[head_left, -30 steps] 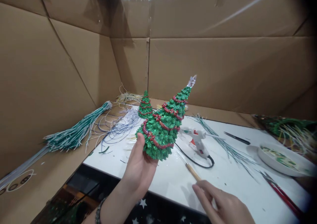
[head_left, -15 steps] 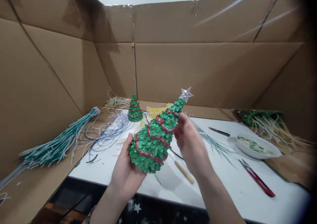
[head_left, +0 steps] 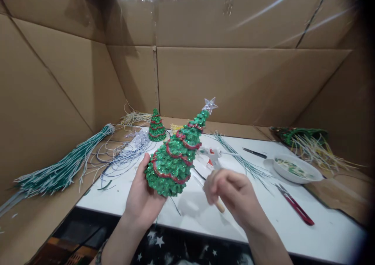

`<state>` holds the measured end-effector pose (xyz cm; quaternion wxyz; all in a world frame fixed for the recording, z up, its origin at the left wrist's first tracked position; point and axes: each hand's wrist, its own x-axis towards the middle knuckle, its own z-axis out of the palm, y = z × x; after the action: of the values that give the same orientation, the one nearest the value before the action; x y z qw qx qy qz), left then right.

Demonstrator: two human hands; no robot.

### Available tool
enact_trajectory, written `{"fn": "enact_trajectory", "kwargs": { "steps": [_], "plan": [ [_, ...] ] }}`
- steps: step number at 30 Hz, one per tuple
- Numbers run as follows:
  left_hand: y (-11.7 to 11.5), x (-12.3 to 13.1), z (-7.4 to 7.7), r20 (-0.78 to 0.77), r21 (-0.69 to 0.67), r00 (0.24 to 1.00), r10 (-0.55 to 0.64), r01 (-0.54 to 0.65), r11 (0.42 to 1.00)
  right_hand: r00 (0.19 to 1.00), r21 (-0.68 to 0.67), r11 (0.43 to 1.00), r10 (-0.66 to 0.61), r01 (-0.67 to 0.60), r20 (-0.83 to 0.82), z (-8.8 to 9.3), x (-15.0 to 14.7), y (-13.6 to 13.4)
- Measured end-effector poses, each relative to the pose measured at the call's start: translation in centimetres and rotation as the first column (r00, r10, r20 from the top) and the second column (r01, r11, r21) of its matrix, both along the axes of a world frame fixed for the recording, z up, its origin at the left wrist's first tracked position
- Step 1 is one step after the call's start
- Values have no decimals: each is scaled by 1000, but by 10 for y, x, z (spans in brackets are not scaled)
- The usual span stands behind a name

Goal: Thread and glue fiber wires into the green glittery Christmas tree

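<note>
My left hand [head_left: 146, 202] holds a glittery green Christmas tree ornament [head_left: 175, 155] by its base, thumb along the left side. Red garlands wind around it, and it leans to the right with a clear star [head_left: 210, 105] at its tip. To the right of the ornament is my right hand [head_left: 230, 190], apart from it, fingers curled in and closed. It is in front of a tool with a wooden handle [head_left: 220, 207], largely covering it; whether the fingers grip anything is hidden. Behind that hand lies a white glue gun [head_left: 215, 153], partly covered.
A smaller green tree [head_left: 156, 127] stands at the back. Bundles of green-white wires [head_left: 64, 159] and blue wires [head_left: 125, 155] lie left. On the right are teal wires [head_left: 243, 155], a dark-handled knife [head_left: 254, 153], a white dish [head_left: 295, 171] of scraps and red scissors [head_left: 295, 206]. Cardboard walls surround the table.
My right hand has left the upper part of the tree ornament and dropped down beside it, its fingers curling. The ornament stays in my left hand, and the glue gun has come into sight.
</note>
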<state>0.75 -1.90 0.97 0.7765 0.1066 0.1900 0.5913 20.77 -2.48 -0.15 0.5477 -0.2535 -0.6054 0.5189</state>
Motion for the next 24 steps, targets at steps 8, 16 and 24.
{"fn": "enact_trajectory", "kwargs": {
  "steps": [8,16,24],
  "plan": [
    [6,2,-10,29,150,970,-243,236,960,979,128,981,-126,148,-162,20,-48,28],
    [3,7,-12,31,95,953,-303,299,950,877,524,816,-416,245,239,11,-40,31],
    [1,4,-10,37,86,967,-251,247,965,927,264,917,-345,299,146,11,-24,35]
  ]
}}
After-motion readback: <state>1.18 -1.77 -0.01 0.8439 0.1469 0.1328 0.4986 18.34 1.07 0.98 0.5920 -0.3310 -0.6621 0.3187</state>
